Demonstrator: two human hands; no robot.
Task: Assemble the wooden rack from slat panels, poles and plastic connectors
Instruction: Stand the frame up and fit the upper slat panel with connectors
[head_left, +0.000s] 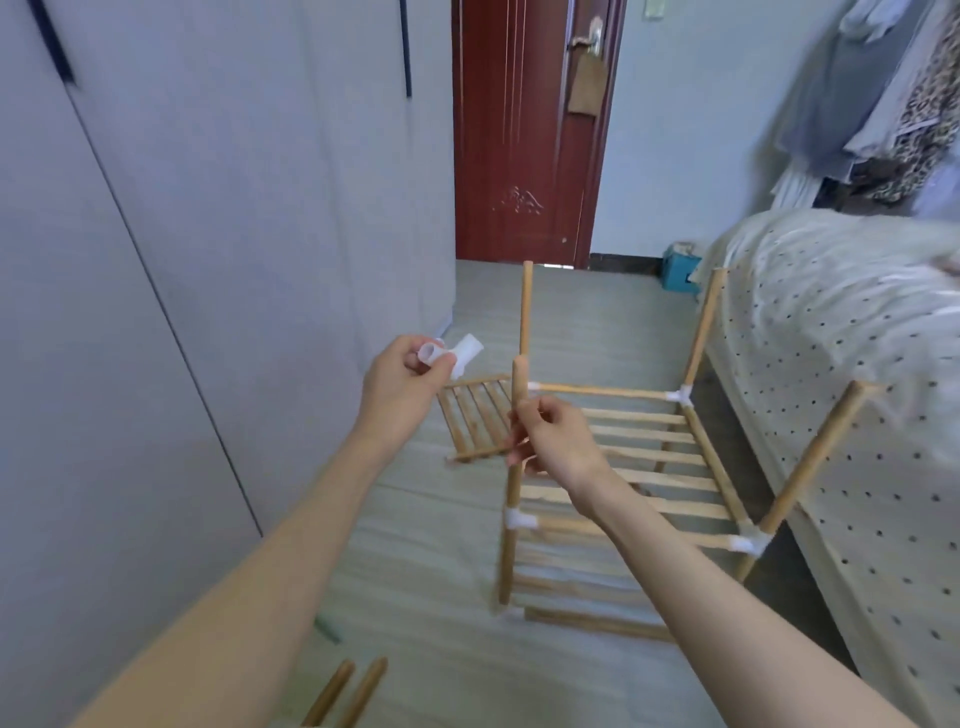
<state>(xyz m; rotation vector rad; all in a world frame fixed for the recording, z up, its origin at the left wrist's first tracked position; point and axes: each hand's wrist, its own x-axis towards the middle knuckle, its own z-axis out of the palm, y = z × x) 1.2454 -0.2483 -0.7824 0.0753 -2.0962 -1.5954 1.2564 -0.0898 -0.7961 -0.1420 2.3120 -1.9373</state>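
Left hand (402, 382): pinching a white plastic connector (457, 353) up in the air, just left of the near-left pole (514, 441)
Right hand (550, 441): fingers curled round that pole, about midway up
Rack (639, 457): half built on the floor (415, 561) beside the bed (841, 332), four poles sticking up from the corner connectors
Spare slat panel (475, 423): flat on the floor, far left of the rack
Loose poles (345, 693): two, near edge, bottom left

Red door (519, 130) ahead, grey wardrobe (182, 208) left, dotted bed (857, 338) right w/ hung clothes (893, 93).
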